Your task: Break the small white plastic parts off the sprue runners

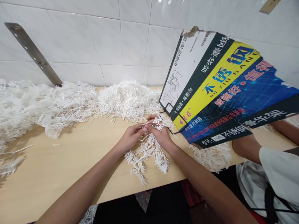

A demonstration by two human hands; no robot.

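Note:
My left hand (133, 133) and my right hand (158, 129) meet over the table, fingers bent together around a white branching plastic sprig (149, 146). Its stems fan out into tufts of thin tips that hang below my hands onto the tabletop. Some white tips (160, 123) also stick out above my right fingers. The exact grip point lies hidden between the fingertips. Just beyond my hands rises a heap of similar white sprigs (130, 99).
More white sprigs (42, 105) lie along the left back of the wooden table (77, 171). A printed cardboard sheet (210, 90) stands at the right, with a black wire loop (171, 132) at its lower corner. Behind it sits another person with a pale sleeve (277, 171). A metal bracket (35, 53) leans against the tiled wall.

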